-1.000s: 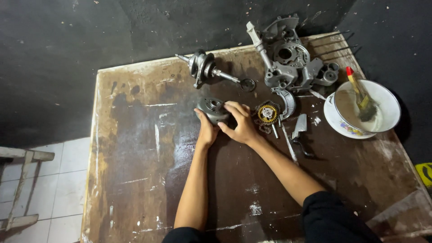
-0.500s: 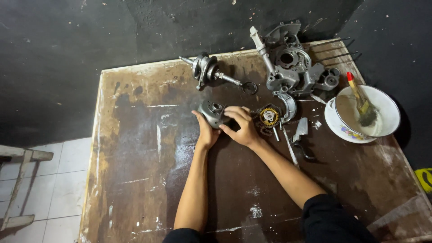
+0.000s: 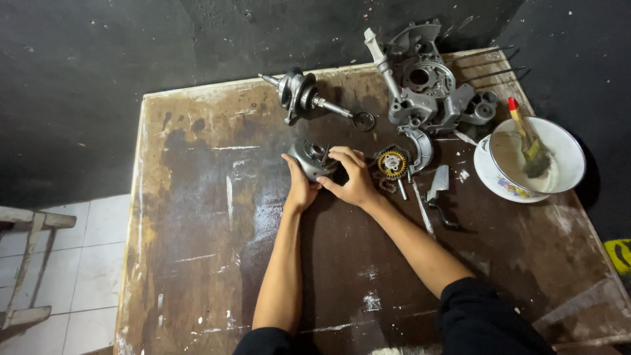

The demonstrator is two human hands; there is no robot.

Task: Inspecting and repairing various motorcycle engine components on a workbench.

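Round metal housing (image 3: 310,159) now tilted upright

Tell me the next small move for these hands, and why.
Probably steady the round metal part with the left hand while the right hand keeps working its top: both hands already grip it, tilted on the table.

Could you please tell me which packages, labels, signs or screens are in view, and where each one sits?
Yellow patch with black marking: at the right edge, beyond the worn brown wooden table; cut off, so whether it is a label cannot be told.
No packages or screens in view.
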